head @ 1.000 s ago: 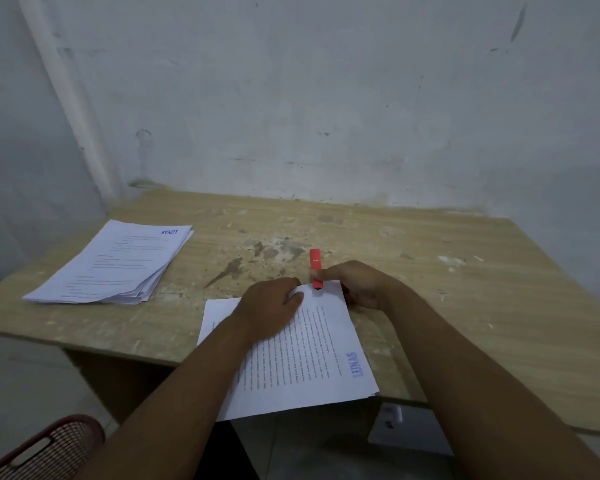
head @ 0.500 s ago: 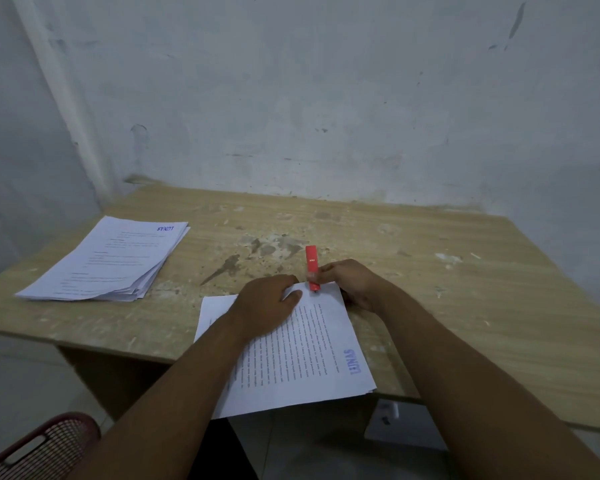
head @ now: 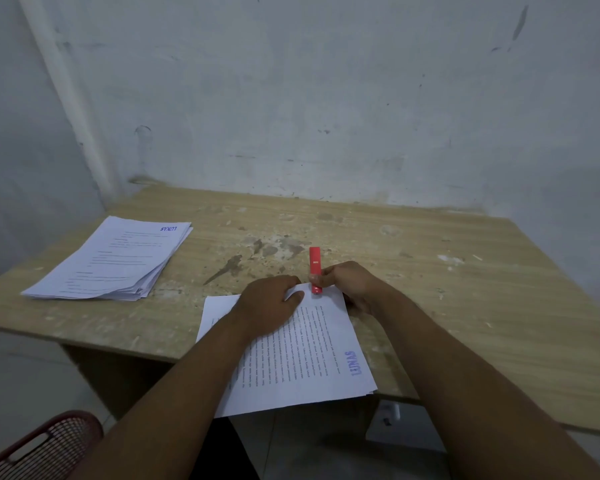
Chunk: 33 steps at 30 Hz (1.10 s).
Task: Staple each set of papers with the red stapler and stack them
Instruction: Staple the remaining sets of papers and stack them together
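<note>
Slim red plastic stapler point(head: 315, 270), faint lettering on top. White paper set point(head: 326, 358) and white paper stack point(head: 118, 261): black text lines, blue LUNAS stamp each. Pale wood-grain tabletop point(head: 465, 289) blotched grey-white; dark red mesh basket point(head: 42, 448).

Both forearms point(head: 174, 393), left hand point(head: 267, 306) and right hand point(head: 352, 284) are bare.

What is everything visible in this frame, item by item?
table: one, light wood, stained, mid-frame.
paper stack: one, white, table's far left.
paper set: one, white with blue LUNAS stamp, overhanging the near edge.
red stapler: one, red, at the set's far corner.
basket: one, red mesh, lower left, below the table.
left hand: one, holds the paper set's far edge.
right hand: one, grips the red stapler.
</note>
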### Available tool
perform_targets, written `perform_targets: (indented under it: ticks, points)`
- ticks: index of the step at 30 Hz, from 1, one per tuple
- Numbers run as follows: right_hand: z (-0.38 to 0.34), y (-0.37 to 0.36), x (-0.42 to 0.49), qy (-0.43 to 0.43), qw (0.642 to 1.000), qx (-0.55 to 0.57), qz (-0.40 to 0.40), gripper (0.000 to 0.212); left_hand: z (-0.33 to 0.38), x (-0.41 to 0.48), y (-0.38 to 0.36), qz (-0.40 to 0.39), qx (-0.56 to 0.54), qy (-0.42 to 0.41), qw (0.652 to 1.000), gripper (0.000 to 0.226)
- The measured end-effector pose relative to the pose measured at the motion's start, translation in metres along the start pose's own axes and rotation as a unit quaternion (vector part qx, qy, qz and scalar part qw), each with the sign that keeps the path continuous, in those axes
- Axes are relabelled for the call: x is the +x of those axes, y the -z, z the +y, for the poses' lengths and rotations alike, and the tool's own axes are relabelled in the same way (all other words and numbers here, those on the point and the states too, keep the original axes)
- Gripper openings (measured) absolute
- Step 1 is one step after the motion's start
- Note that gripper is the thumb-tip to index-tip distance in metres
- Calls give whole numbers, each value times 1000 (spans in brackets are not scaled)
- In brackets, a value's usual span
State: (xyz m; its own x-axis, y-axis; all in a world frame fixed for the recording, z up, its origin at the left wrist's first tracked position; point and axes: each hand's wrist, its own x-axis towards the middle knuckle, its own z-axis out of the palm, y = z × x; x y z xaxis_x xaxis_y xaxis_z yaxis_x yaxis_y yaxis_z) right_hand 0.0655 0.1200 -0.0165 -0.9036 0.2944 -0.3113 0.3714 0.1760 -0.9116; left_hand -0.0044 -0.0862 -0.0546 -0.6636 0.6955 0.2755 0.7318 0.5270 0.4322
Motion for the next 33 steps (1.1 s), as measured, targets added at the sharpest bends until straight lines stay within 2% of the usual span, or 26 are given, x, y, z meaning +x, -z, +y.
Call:
perform_targets:
  ticks: [7, 14, 19, 22, 29, 31, 33]
  points:
    - [-1, -1, 1, -18, 1000, 1, 2, 32, -1, 0, 0, -6, 1, 8, 1000, 45]
    - [-3, -3, 2, -15, 1000, 0, 10, 29, -1, 0, 0, -4, -3, 0, 1000, 37]
    - [-4, -7, 3, -5, 997, -77, 28, 36, -1, -1, 2, -9, -12, -2, 1000, 39]
    - [-1, -4, 2, -23, 999, -34, 13, 35, 0, -2, 2, -9, -8, -5, 1000, 37]
    - [-2, -4, -4, -10, 999, -31, 2, 28, 0, -2, 1, -5, -13, -10, 1000, 39]
    - [-2, 0, -5, -10, 1000, 4, -13, 25, 0, -2, 1, 2, -12, -13, 1000, 35]
    - [-1, 4, -10, -3, 997, 75, -26, 31, -1, -4, 1, 4, -13, -18, 1000, 33]
